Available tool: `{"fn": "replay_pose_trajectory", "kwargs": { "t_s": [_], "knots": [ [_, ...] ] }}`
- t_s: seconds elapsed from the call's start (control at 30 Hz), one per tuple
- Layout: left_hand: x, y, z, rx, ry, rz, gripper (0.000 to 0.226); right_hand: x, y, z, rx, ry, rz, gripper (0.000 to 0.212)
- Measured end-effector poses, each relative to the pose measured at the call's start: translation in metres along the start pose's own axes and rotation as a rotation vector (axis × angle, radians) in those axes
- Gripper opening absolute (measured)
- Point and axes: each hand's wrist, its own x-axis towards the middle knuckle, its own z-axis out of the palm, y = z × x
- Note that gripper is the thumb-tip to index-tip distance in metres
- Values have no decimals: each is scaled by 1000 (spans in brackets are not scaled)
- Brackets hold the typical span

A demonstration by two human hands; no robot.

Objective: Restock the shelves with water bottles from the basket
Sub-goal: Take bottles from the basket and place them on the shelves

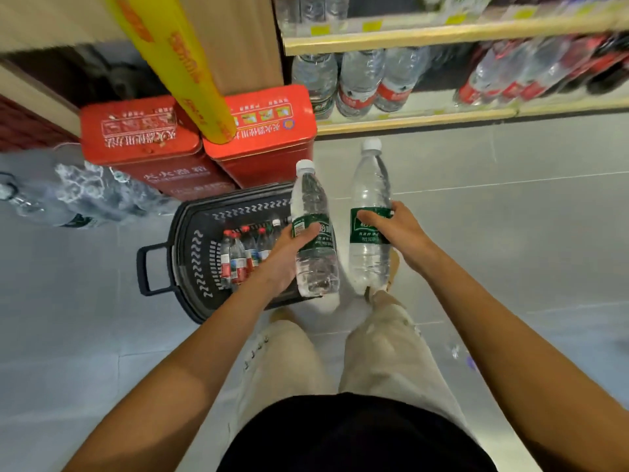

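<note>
I have the left hand (289,257) curled round the green label band of a clear plastic water bottle with a white cap (311,195), thumb across the front and fingers behind, so it grips that bottle firmly. The right hand (403,233) does the same with a second, taller-looking clear white-capped bottle (371,185), fingers wrapped over its green label from the right side. Both bottles stand roughly upright in the air, caps pointing toward the shelving, close beside each other but not touching. The left one hangs over the right rim of the black perforated plastic basket with a loop handle (194,253), which sits on the pale grey tiled floor (510,216). Inside the basket, along its far side, I can see a cluster of small clear bottles with red caps and red labels (238,258) standing upright. Ahead, the lowest light wooden shelf (425,119) carries large clear water bottles with red labels (357,86) near its left end, and darker red-labelled bottles further right, blurred. A higher shelf (442,32) holds more bottles I cannot make out. Just beyond the basket's far edge stand two red rectangular tins (143,131) side by side, with a yellow printed pole (177,63) rising between them. A shrink-wrapped pack of clear bottles (85,195) lies on the floor at the left.
</note>
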Motion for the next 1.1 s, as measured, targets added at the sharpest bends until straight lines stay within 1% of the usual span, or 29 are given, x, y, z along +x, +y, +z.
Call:
{"fn": "replay_pose_trajectory", "kwargs": {
  "t_s": [0.03,0.07,0.1,0.13,0.17,0.2,0.27,0.33,0.43,0.47,0.57,0.67,0.7,0.77,0.8,0.87,0.93,0.97,1.03,1.1],
  "knots": [
    [5,6,14,-1,18,-2,77,4,-10,-15,15,-9,-11,35],
    [9,14,29,-1,24,-2,67,11,-18,-30,28,-23,-24,31],
    [14,22,44,3,24,2,52,18,-30,-45,29,-36,-36,28],
    [20,30,60,5,34,6,40,25,-42,-61,27,-52,-56,20],
    [26,37,75,0,30,18,35,30,-55,-76,20,-69,-74,11],
    [33,45,90,-10,33,38,36,38,-66,-91,16,-85,-97,8],
    [48,64,120,-33,19,83,41,53,-90,-121,14,-111,-128,12],
    [61,83,144,-70,10,121,44,67,-111,-150,24,-130,-145,8],
    [76,118,174,-141,-46,203,47,88,-147,-183,28,-128,-190,35],
    [80,130,183,-154,-45,232,46,94,-158,-191,32,-121,-205,39],
    [93,167,203,-181,-38,280,41,109,-193,-208,63,-117,-235,38],
    [104,202,219,-166,-69,334,32,124,-220,-217,79,-125,-278,34],
    [109,215,222,-169,-81,355,31,132,-229,-219,82,-128,-292,34],
    [118,240,228,-175,-80,411,39,143,-249,-222,65,-131,-309,33],
    [125,253,230,-172,-75,434,42,148,-258,-222,50,-130,-321,30],
    [137,281,231,-134,-47,478,31,158,-277,-223,8,-133,-353,25],
    [146,307,231,-73,12,515,19,166,-296,-221,-22,-126,-389,29],
    [152,319,229,-45,49,531,17,170,-305,-220,-41,-112,-405,32],
    [162,342,224,12,101,553,21,178,-324,-217,-87,-92,-426,36],
    [171,364,219,54,118,575,28,186,-341,-213,-117,-89,-441,38]
  ]
}}
